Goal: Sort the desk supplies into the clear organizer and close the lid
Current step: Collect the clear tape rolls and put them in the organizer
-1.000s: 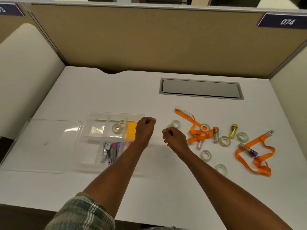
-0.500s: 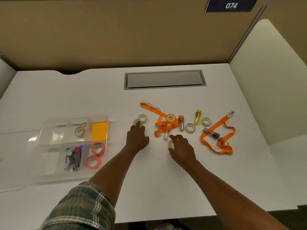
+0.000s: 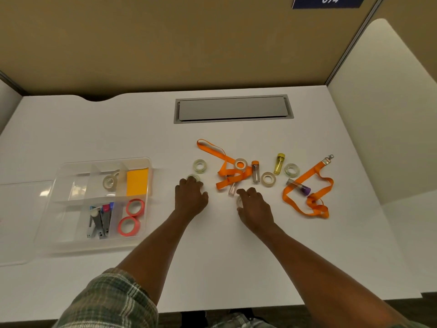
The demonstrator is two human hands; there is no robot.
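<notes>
Both hands are down on the desk (image 3: 236, 256) going for clear tape rolls. My left hand (image 3: 191, 197) has its fingertips right on one roll (image 3: 193, 178), which sits at the far edge of my knuckles, so it's straight ahead of the fingers, away from me. Fingers are curled over it, but I honestly can't tell if I've actually got it pinched or I'm just touching the top. My right hand (image 3: 254, 205) is cupped over another roll (image 3: 239, 201) that peeks out on its thumb side; same deal, fingers bent around it, grip not clear from here. The thing that matters: the organizer (image 3: 99, 247) is off to my left, lid swung open flat beyond it, and my left hand is clearly the nearer one. The tape compartment with a roll already in it (image 3: 110, 181) is in the back row, middle. So I'd guess the left roll goes in first with a sideways sweep, and the right one has to cross further. Rolls are round, so no long axis to fuss over. Plenty left on the desk: more rolls, little tubes, two orange lanyards (image 3: 307, 195).
</notes>
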